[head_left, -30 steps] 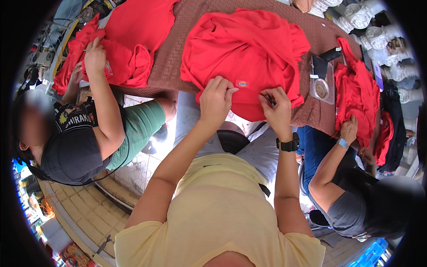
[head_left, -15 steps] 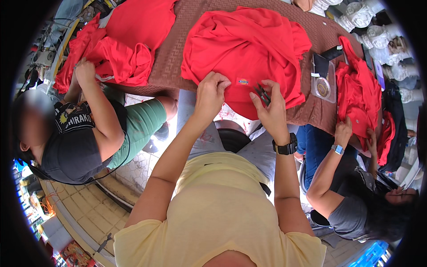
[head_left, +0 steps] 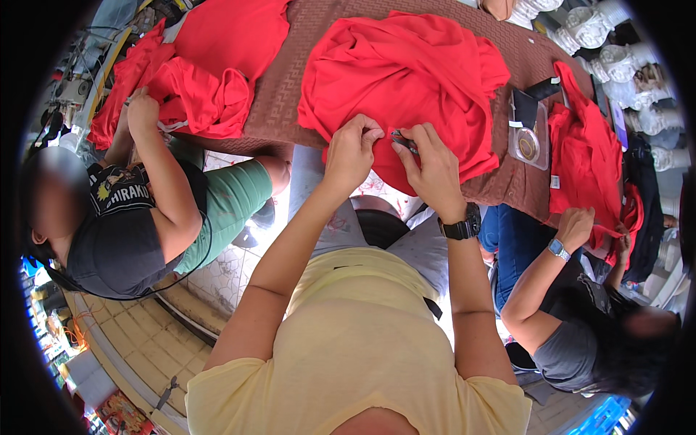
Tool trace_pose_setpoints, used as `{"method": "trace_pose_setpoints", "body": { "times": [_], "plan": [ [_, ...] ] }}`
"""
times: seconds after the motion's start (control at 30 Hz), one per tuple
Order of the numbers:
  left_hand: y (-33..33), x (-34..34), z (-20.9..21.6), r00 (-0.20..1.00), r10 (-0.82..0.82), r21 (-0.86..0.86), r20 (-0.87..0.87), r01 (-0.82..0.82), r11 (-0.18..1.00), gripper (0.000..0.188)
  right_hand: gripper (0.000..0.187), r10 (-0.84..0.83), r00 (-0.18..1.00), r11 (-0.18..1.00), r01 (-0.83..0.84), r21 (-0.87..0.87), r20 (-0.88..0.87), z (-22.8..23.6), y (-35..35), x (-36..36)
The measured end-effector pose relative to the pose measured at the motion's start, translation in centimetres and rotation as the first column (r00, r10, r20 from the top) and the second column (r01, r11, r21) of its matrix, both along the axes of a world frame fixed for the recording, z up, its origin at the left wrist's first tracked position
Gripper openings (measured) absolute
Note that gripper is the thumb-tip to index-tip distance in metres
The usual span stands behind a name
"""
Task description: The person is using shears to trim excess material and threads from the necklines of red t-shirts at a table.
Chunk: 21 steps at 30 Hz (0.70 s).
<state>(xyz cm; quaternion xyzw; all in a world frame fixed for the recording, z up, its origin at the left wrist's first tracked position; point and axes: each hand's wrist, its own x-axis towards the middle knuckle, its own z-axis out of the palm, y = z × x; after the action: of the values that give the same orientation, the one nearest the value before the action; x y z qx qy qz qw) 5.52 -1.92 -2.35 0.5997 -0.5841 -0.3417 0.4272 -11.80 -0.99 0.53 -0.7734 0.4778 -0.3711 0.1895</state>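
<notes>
A red garment (head_left: 406, 65) lies bunched in front of me, its near edge hanging over the table's edge. My left hand (head_left: 353, 148) pinches the cloth at that edge between thumb and forefinger. Close beside it, my right hand (head_left: 433, 165) is closed around small dark thread snips (head_left: 407, 143). The tips of the snips are at a small label (head_left: 395, 133) sewn on the cloth, which they partly cover. Whether the blades touch the label I cannot tell.
A brown patterned cloth covers the table (head_left: 272, 109). On the right sits a clear plastic box (head_left: 528, 138) with a round roll inside. Co-workers on both sides handle a left red garment (head_left: 210, 94) and a right red garment (head_left: 580, 159). White bundles (head_left: 616, 61) stand at far right.
My right hand has moved left and turned inward, bringing the snips to the label. My left hand has shifted slightly right. The right co-worker's hands have moved along their garment.
</notes>
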Motion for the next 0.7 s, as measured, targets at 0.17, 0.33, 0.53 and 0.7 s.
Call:
{"method": "trace_pose_setpoints", "body": {
  "times": [0.17,0.33,0.53,0.7],
  "plan": [
    [0.0,-0.1,0.3,1.0,-0.008,-0.01,0.002,0.008,1.0,0.009,0.009,-0.053,0.992,0.991,0.039,-0.124,-0.113,-0.3,-0.7,0.5],
    [-0.2,-0.1,0.0,0.993,0.035,0.028,-0.116,-0.032,0.999,0.008,0.009,-0.067,0.994,0.993,0.059,-0.1,-0.086,0.0,-0.8,0.7],
    [-0.4,0.1,-0.6,0.982,0.012,0.028,-0.187,-0.007,1.0,0.009,0.009,-0.079,0.995,0.989,0.071,-0.126,-0.064,0.5,-0.7,1.2],
    [-0.5,0.3,-0.9,0.978,-0.014,0.045,-0.208,0.023,0.999,0.01,0.01,-0.088,0.993,0.986,0.075,-0.147,-0.083,0.3,-0.9,1.5]
  ]
}}
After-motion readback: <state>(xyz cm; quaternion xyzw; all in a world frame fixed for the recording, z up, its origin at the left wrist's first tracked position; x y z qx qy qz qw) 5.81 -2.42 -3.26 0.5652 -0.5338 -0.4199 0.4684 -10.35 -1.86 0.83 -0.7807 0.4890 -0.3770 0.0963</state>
